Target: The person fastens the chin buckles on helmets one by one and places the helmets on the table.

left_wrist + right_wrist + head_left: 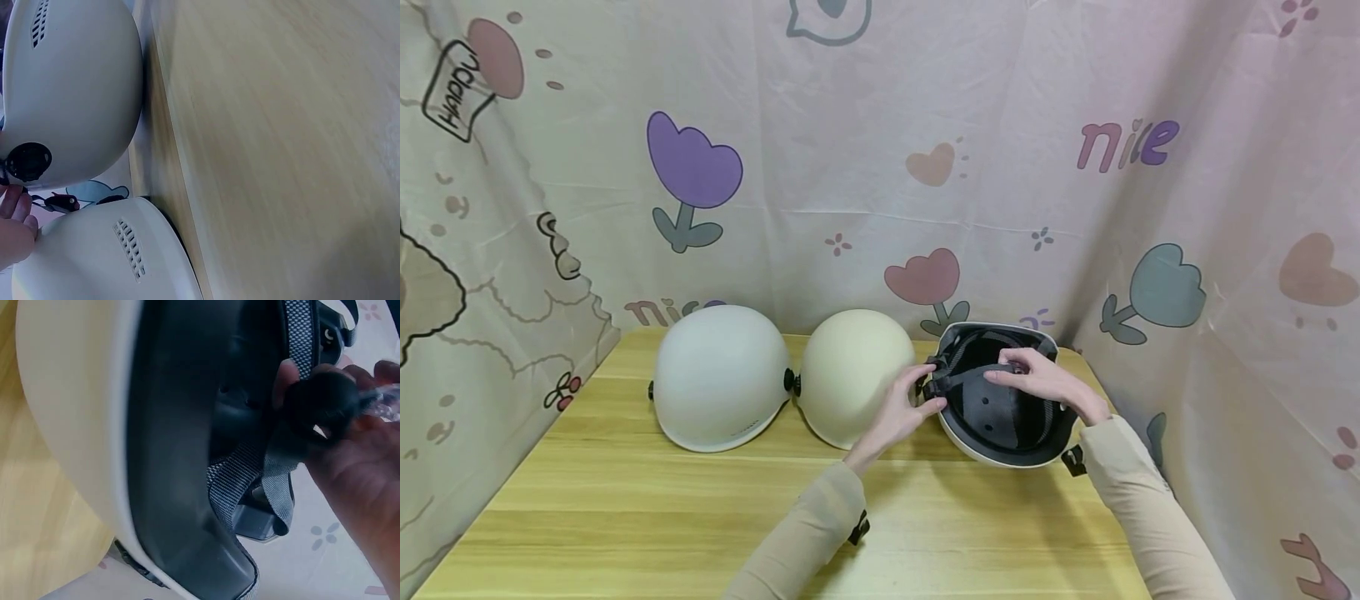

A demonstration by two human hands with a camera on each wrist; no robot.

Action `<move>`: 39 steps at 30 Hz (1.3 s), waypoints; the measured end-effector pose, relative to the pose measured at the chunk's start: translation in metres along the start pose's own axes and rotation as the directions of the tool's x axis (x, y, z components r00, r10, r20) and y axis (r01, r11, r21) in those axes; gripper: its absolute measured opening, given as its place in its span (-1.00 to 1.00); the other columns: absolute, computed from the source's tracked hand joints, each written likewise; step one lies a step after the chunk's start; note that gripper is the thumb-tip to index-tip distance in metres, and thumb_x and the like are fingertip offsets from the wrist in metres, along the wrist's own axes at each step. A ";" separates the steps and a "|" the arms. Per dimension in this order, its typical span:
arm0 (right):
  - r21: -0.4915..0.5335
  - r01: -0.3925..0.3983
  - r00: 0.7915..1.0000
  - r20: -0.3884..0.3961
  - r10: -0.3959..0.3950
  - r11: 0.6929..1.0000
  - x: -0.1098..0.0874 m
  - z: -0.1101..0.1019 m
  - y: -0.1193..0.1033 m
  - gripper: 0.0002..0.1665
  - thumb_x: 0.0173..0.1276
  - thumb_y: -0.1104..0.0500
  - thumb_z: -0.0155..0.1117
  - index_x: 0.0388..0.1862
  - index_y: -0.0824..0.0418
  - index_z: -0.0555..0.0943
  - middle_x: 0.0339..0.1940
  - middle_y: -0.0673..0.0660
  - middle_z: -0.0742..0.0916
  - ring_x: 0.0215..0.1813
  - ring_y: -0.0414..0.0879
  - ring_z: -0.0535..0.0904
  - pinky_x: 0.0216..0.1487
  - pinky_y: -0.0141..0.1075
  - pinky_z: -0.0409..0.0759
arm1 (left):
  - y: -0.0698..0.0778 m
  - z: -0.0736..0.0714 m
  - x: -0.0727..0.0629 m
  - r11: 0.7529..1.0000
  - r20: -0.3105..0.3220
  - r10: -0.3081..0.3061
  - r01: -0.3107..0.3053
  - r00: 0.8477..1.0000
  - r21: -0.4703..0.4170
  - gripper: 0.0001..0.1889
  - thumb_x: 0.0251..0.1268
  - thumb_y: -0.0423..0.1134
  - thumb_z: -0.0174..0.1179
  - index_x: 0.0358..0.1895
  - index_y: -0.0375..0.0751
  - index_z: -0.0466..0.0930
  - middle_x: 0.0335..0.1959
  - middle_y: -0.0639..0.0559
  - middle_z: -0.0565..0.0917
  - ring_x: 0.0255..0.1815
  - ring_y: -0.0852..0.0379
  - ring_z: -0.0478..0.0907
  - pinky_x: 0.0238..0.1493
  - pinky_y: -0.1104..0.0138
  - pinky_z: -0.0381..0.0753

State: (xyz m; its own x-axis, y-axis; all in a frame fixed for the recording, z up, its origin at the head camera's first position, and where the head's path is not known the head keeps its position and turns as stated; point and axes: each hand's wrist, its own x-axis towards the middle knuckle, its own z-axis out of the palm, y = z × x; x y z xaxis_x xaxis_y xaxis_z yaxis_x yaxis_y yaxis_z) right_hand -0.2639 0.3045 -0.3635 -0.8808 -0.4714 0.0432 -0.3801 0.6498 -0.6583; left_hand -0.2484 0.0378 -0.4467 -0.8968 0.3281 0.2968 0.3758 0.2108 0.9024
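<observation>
An upturned helmet (981,457) with a pale shell and black lining lies at the right of the table. Across its opening runs a black chin strap (966,377). My left hand (898,412) is at the helmet's left side, thumb and fingers around the strap's end; in the left wrist view its fingertips (14,205) are close by the black round knob (28,161). Over the opening, my right hand (1045,383) pinches the strap, and the right wrist view shows a rounded black piece (325,403) between thumb and fingers. Grey woven webbing (237,478) hangs below it.
A white helmet (722,379) and a cream helmet (853,375) stand dome up to the left, side by side. The wooden table (700,517) stretches out in front. A printed curtain (820,150) hangs behind and at both sides.
</observation>
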 end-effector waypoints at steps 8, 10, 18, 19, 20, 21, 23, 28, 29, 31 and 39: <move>0.142 0.088 0.996 -0.011 -0.088 0.986 -0.003 -0.005 0.007 -0.59 0.39 0.51 -0.21 -0.06 0.49 0.62 -0.46 0.19 0.67 -0.43 -0.10 0.56 -0.29 -0.39 0.54 | 0.000 0.000 0.000 1.000 -0.004 0.024 -0.024 1.000 0.006 -0.40 0.27 -0.29 0.37 0.37 -0.30 0.45 0.42 -0.27 0.46 0.50 -0.22 0.33 0.54 -0.08 0.27; 0.149 0.090 0.996 -0.027 -0.087 0.985 -0.003 -0.006 0.007 -0.48 0.31 0.56 -0.27 0.08 0.47 0.57 -0.46 0.20 0.65 -0.42 -0.10 0.56 -0.26 -0.39 0.53 | 0.001 -0.001 0.000 1.000 -0.005 0.021 -0.021 1.000 0.005 -0.40 0.27 -0.29 0.37 0.37 -0.30 0.45 0.42 -0.27 0.45 0.50 -0.23 0.32 0.55 -0.09 0.26; 0.262 -0.026 0.994 -0.092 0.052 0.965 -0.009 -0.012 0.008 -0.48 0.25 0.56 -0.35 0.04 0.49 0.52 -0.49 0.30 0.56 -0.61 0.03 0.60 -0.46 -0.19 0.69 | 0.001 -0.001 0.000 0.999 -0.008 0.034 -0.034 0.999 0.003 -0.41 0.28 -0.27 0.37 0.36 -0.32 0.46 0.40 -0.30 0.46 0.48 -0.25 0.34 0.53 -0.12 0.27; 0.277 -0.045 0.995 -0.075 0.068 0.960 -0.010 -0.013 0.008 -0.49 0.26 0.55 -0.34 0.02 0.50 0.52 -0.50 0.29 0.56 -0.60 0.03 0.61 -0.43 -0.18 0.70 | 0.001 -0.001 0.000 0.999 -0.008 0.036 -0.036 0.999 0.009 -0.41 0.28 -0.27 0.37 0.36 -0.32 0.46 0.40 -0.30 0.46 0.48 -0.26 0.34 0.53 -0.13 0.27; 0.291 -0.063 0.995 -0.056 0.082 0.955 -0.011 -0.014 0.008 -0.49 0.25 0.55 -0.34 0.02 0.51 0.52 -0.53 0.28 0.57 -0.59 0.03 0.62 -0.41 -0.18 0.71 | 0.001 -0.001 0.000 0.999 -0.006 0.032 -0.032 0.999 0.010 -0.41 0.28 -0.27 0.37 0.36 -0.32 0.46 0.41 -0.29 0.46 0.49 -0.25 0.34 0.54 -0.11 0.27; 0.314 -0.079 0.995 -0.035 0.094 0.946 -0.012 -0.015 0.008 -0.49 0.24 0.55 -0.34 0.02 0.52 0.52 -0.55 0.26 0.57 -0.58 0.02 0.63 -0.39 -0.18 0.72 | 0.001 -0.001 0.000 0.999 -0.005 0.030 -0.030 1.000 0.011 -0.41 0.28 -0.27 0.37 0.37 -0.31 0.45 0.41 -0.28 0.46 0.49 -0.24 0.34 0.54 -0.11 0.27; 0.357 -0.110 0.993 -0.002 0.118 0.928 -0.013 -0.016 0.008 -0.47 0.22 0.56 -0.33 0.05 0.54 0.51 -0.55 0.21 0.58 -0.57 -0.02 0.63 -0.40 -0.19 0.72 | 0.002 -0.001 0.000 1.000 -0.006 0.027 -0.027 1.000 0.013 -0.41 0.28 -0.28 0.37 0.37 -0.31 0.45 0.41 -0.28 0.46 0.49 -0.24 0.33 0.54 -0.10 0.27; 0.460 -0.166 0.983 0.007 0.183 0.872 -0.017 -0.019 0.010 -0.46 0.21 0.56 -0.34 -0.01 0.53 0.56 -0.57 0.09 0.64 -0.56 -0.13 0.65 -0.39 -0.23 0.75 | 0.002 -0.001 0.001 0.999 -0.003 0.025 -0.025 1.000 0.020 -0.41 0.28 -0.28 0.36 0.37 -0.30 0.45 0.42 -0.28 0.45 0.50 -0.23 0.33 0.55 -0.09 0.25; 0.484 -0.170 0.982 0.009 0.189 0.858 -0.018 -0.020 0.010 -0.45 0.21 0.57 -0.35 -0.06 0.49 0.61 -0.58 0.08 0.66 -0.55 -0.14 0.66 -0.37 -0.23 0.76 | 0.002 -0.001 0.001 0.999 -0.003 0.028 -0.028 1.000 0.021 -0.41 0.28 -0.28 0.36 0.37 -0.31 0.45 0.42 -0.28 0.45 0.50 -0.23 0.33 0.55 -0.10 0.26; 0.527 -0.179 0.980 0.018 0.200 0.831 -0.019 -0.021 0.010 -0.42 0.23 0.56 -0.34 -0.17 0.37 0.69 -0.59 0.04 0.68 -0.53 -0.16 0.69 -0.34 -0.24 0.78 | 0.002 -0.001 0.001 0.999 -0.002 0.027 -0.027 1.000 0.021 -0.41 0.28 -0.29 0.36 0.37 -0.30 0.45 0.42 -0.28 0.45 0.50 -0.23 0.32 0.56 -0.10 0.25; 0.604 -0.199 0.973 0.027 0.229 0.772 -0.022 -0.024 0.008 -0.36 0.25 0.57 -0.34 -0.36 0.13 0.71 -0.61 0.01 0.61 -0.51 -0.14 0.64 -0.32 -0.26 0.76 | 0.003 -0.001 0.000 0.999 0.003 0.028 -0.028 1.000 0.028 -0.40 0.27 -0.30 0.36 0.38 -0.30 0.45 0.43 -0.28 0.45 0.50 -0.24 0.32 0.55 -0.11 0.24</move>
State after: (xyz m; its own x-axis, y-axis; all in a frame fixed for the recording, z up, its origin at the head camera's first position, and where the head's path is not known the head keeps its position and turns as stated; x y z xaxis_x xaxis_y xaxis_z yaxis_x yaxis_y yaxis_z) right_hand -0.2549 0.3344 -0.3517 -0.9364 -0.3262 -0.1293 0.0522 0.2349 -0.9706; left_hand -0.2474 0.0372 -0.4442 -0.8854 0.3363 0.3209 0.4069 0.2269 0.8848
